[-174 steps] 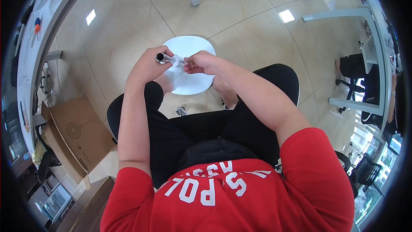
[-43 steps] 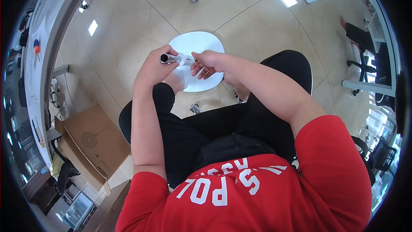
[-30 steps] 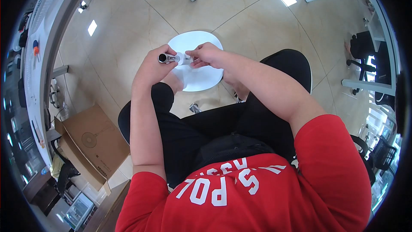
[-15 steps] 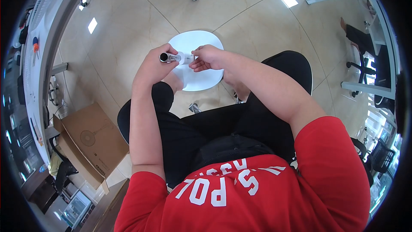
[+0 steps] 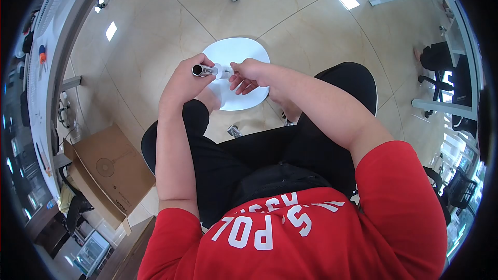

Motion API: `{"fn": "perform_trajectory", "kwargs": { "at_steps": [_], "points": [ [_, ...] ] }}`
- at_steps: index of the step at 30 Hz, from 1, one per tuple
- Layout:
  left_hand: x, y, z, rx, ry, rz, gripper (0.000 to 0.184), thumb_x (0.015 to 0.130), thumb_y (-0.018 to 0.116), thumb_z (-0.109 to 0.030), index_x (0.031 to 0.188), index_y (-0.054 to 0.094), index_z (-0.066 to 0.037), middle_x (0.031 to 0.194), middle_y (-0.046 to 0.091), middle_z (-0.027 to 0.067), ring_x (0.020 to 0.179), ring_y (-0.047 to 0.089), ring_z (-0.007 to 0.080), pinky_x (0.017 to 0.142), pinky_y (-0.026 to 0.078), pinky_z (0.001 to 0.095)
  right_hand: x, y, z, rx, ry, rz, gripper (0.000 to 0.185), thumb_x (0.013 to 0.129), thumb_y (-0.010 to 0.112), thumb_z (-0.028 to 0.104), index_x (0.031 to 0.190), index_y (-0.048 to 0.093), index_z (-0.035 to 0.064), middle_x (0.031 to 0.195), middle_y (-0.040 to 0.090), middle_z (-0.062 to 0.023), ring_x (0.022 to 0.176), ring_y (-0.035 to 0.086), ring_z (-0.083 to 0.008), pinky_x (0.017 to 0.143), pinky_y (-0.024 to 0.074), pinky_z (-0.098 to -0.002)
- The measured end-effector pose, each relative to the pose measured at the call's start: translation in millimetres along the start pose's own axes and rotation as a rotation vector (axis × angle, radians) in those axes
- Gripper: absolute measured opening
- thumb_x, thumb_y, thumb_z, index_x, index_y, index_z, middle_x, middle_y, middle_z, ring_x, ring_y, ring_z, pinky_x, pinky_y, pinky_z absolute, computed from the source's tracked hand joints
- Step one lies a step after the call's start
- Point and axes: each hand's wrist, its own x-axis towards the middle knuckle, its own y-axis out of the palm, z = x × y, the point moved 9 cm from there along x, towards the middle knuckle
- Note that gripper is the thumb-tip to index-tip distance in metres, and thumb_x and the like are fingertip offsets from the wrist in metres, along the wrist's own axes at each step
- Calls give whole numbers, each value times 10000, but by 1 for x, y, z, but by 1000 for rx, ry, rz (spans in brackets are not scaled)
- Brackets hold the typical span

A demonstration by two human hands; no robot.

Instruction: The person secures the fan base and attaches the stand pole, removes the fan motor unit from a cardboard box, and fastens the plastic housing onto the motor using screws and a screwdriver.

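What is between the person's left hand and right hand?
In the head view, a whitish fitting next to the shiny tube lies between the left hand and right hand, with the round white base beyond.

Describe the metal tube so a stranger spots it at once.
Find the white disc in the upper middle. At its left edge, the left hand grips the metal tube. That grip, plus a dark round opening facing the camera, sets it apart from the unheld shiny piece lower down.
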Motion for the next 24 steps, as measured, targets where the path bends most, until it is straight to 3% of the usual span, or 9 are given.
{"fn": "perform_trajectory", "kwargs": {
  "at_steps": [2, 4, 9, 11, 13, 18, 24],
  "points": [
    [0, -1, -2, -8, 5, -4, 260, 876, 823, -71, 1088, 681, -22, 958, 747, 121, 866, 694, 227, 819, 553, 362, 1, 0, 0, 21, -44, -50, 407, 1166, 437, 336, 1221, 583, -40, 1031, 763, -173, 829, 774, -273, 729, 663, -406],
    [-1, 0, -2, 1, -14, 22, 250, 882, 812, -46, 1089, 676, -13, 988, 744, 87, 909, 691, 171, 827, 548, 324, 4, -3, 2, 40, -89, -100, 398, 1165, 444, 333, 1219, 580, -36, 1017, 762, -173, 809, 770, -268, 713, 660, -401],
    [1, 1, -2, 10, -16, 22, 248, 885, 813, -45, 1090, 678, -13, 996, 748, 86, 912, 698, 169, 832, 553, 321, -6, -5, 14, 102, -196, -155, 379, 1148, 506, 281, 1265, 579, -72, 1015, 763, -185, 827, 781, -266, 696, 665, -383],
    [1, 1, -1, 23, -12, 22, 246, 887, 812, -43, 1091, 679, -12, 1000, 749, 85, 916, 700, 168, 835, 554, 320, -12, -2, 20, 80, -145, -118, 379, 1150, 503, 278, 1254, 585, -77, 1025, 767, -181, 846, 785, -266, 702, 667, -379],
    [0, 0, 0, -27, 1, 3, 254, 878, 818, -70, 1084, 679, -17, 960, 747, 129, 875, 697, 234, 824, 550, 364, -10, 1, 16, 58, -90, -79, 379, 1152, 499, 275, 1243, 591, -81, 1035, 771, -177, 865, 789, -266, 709, 668, -374],
    [1, 1, 2, -29, -1, 5, 255, 880, 817, -74, 1088, 681, -17, 963, 751, 134, 881, 700, 240, 828, 550, 367, 2, 0, 6, -10, -84, -5, 395, 1156, 481, 343, 1144, 641, -18, 1040, 774, -154, 877, 788, -271, 753, 655, -389],
    [1, 0, 0, -3, -7, 3, 256, 880, 818, -80, 1091, 684, -23, 979, 760, 139, 895, 710, 249, 834, 553, 370, 2, -2, -2, -16, -11, 3, 436, 1159, 457, 400, 1209, 615, -3, 983, 733, -129, 825, 766, -267, 739, 642, -393]
  ]
}}
